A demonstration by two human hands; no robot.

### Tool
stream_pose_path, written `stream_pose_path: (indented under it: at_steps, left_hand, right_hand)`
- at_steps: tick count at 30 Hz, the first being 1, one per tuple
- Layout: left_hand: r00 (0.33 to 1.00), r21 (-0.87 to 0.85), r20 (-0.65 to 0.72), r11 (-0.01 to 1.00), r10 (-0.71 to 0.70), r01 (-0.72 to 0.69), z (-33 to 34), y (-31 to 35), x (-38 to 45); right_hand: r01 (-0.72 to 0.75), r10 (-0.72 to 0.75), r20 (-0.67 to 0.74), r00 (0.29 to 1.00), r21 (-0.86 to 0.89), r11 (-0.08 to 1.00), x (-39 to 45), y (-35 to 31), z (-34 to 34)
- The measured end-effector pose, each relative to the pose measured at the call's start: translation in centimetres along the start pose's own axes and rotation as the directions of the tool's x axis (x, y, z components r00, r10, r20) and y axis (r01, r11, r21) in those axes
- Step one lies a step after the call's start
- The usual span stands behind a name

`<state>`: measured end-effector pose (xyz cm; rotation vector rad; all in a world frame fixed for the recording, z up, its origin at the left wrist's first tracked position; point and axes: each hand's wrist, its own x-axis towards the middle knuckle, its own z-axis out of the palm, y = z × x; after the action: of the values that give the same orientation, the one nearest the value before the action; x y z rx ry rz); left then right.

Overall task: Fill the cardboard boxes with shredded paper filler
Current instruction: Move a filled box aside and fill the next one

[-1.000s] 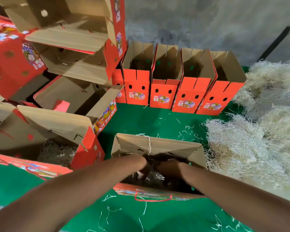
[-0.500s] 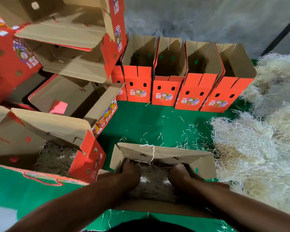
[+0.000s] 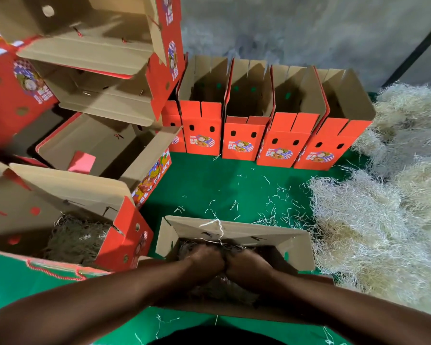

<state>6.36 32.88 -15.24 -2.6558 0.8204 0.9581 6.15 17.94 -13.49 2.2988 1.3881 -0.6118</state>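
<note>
An open cardboard box (image 3: pixel 237 229) lies on the green cloth right in front of me, with shredded paper filler (image 3: pixel 222 291) inside it. My left hand (image 3: pixel 207 258) and my right hand (image 3: pixel 245 263) are side by side inside the box, near its far wall. Both press down on the filler, and their fingertips are sunk into the shreds and hidden. A big loose pile of pale shredded paper (image 3: pixel 373 235) spreads on the right, touching the box's right end.
To the left stands a red box (image 3: pixel 128 235) with filler (image 3: pixel 75 237) in it. Behind it, open boxes (image 3: pixel 90 56) are stacked. Several upright red boxes (image 3: pixel 243 135) line the grey wall. Stray shreds dot the green cloth (image 3: pixel 222 185).
My hands have moved from apart to side by side at the box's far wall. The view has dropped closer to the box.
</note>
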Motion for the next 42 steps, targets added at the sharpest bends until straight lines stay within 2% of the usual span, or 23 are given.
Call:
stream_pose_path:
  at_steps: [2,4,6,8,11,14,18,21,24,26,28,31,34,36,38,42]
  left_hand:
    - [0.999,-0.125,0.049,0.992,0.014,-0.008,0.1,-0.1,0.2]
    - [0.999,-0.13,0.045,0.991,0.03,-0.024,0.7,-0.5,0.4]
    - [0.999,-0.052,0.006,0.997,0.049,-0.049,1.2,-1.0,0.6]
    - [0.997,-0.072,0.073,0.997,-0.003,0.008,1.3,-1.3,0.3]
    - [0.982,0.022,0.178,0.998,-0.056,0.053,0.9,-2.1,-0.2]
    - [0.98,0.106,0.166,0.99,-0.113,0.096,0.9,-2.1,-0.4]
    - [0.981,0.064,0.105,0.985,-0.165,0.159,0.8,-2.0,-0.4]
    - [0.977,0.032,0.137,0.987,-0.162,0.159,0.6,-2.2,-0.6]
    - [0.969,0.129,0.193,0.983,-0.153,0.13,0.7,-2.1,-0.8]
    - [0.978,0.155,0.169,0.983,-0.124,0.098,0.6,-2.1,-0.5]
    - [0.996,0.125,0.072,0.991,-0.048,0.039,0.0,-2.1,-0.2]
    - [0.992,0.166,-0.017,0.978,0.128,-0.123,-0.1,-1.6,0.5]
    - [0.974,0.143,-0.003,0.964,0.226,-0.224,0.0,-1.2,1.3]
    - [0.975,0.102,0.015,0.97,0.221,-0.222,0.3,-1.4,1.2]
    - [0.986,0.097,0.058,0.983,0.154,-0.159,1.0,-1.8,0.9]
    - [0.978,0.142,0.207,0.99,-0.006,-0.024,1.6,-1.9,0.1]
  right_hand:
    - [0.034,-0.035,0.04,0.999,0.036,0.999,0.6,0.1,0.9]
    - [0.084,-0.084,0.023,0.996,0.002,0.996,0.8,0.7,1.8]
    - [-0.007,0.008,-0.006,1.0,0.109,0.994,0.8,1.2,1.9]
    - [-0.09,0.094,-0.018,0.995,0.145,0.985,1.1,1.4,2.1]
    - [-0.125,0.085,0.17,0.982,0.241,0.962,0.9,1.5,2.7]
    - [-0.28,0.228,0.239,0.944,0.209,0.937,0.9,1.3,2.4]
    - [-0.385,0.324,0.276,0.905,0.211,0.898,1.5,0.9,1.9]
    - [-0.448,0.348,0.381,0.857,0.216,0.868,1.2,1.2,2.1]
    - [-0.363,0.252,0.473,0.844,0.158,0.918,0.4,2.1,1.4]
    - [-0.308,0.203,0.484,0.851,0.147,0.94,-0.1,2.8,1.1]
    - [-0.274,0.191,0.389,0.901,0.171,0.946,-0.2,3.4,1.1]
    - [-0.122,0.103,0.176,0.979,0.101,0.987,0.1,3.1,1.3]
    - [0.018,-0.019,0.063,0.998,0.018,1.0,0.7,2.1,1.6]
    - [0.058,-0.06,0.039,0.997,0.048,0.997,0.9,1.8,2.2]
    - [0.051,-0.06,0.1,0.993,0.09,0.995,0.9,1.7,2.5]
    - [-0.117,0.073,0.28,0.957,0.146,0.982,0.5,1.9,2.2]
